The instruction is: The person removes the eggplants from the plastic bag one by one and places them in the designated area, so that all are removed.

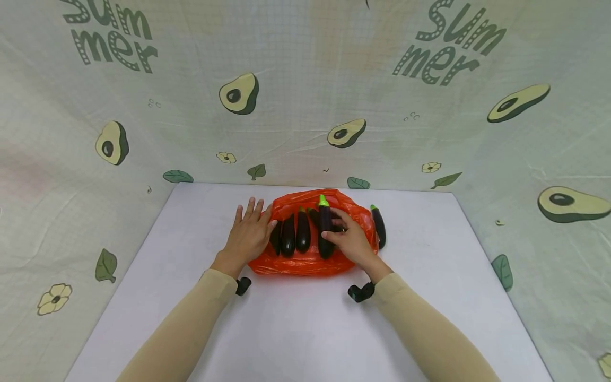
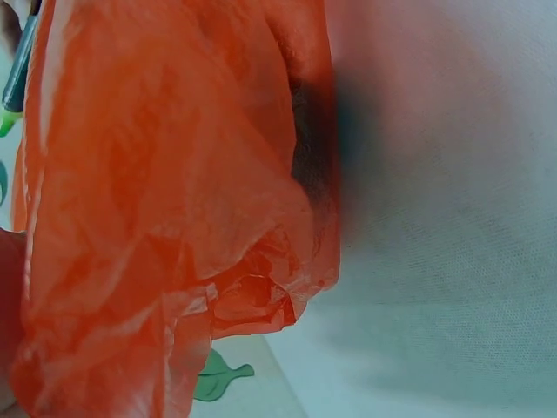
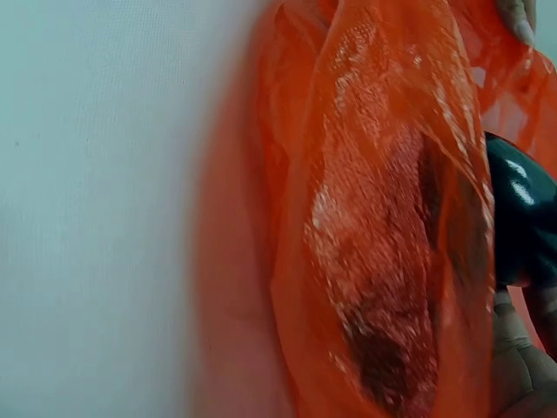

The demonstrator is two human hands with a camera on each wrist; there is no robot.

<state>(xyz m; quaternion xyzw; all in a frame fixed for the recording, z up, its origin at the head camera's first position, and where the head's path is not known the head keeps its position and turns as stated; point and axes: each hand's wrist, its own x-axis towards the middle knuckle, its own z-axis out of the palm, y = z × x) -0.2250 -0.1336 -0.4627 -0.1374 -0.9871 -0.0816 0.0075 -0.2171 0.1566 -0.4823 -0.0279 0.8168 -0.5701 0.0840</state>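
A red plastic bag [image 1: 291, 267] lies spread on the white table with several dark eggplants [image 1: 303, 231] inside its opening. My right hand [image 1: 353, 241] grips an eggplant [image 1: 325, 223] with a bright green stem, held upright over the bag; its dark glossy end [image 3: 522, 196] shows in the right wrist view. At the bag's left edge, my left hand [image 1: 249, 233] rests with fingers spread and extended. The bag's side [image 2: 157, 174] fills much of the left wrist view and hides most of that hand.
One more eggplant [image 1: 379, 228] lies on the white table [image 1: 429, 265] just right of the bag. Behind the table hangs a light cloth [image 1: 286, 53] printed with avocados, leaves and lettering, which also covers both sides.
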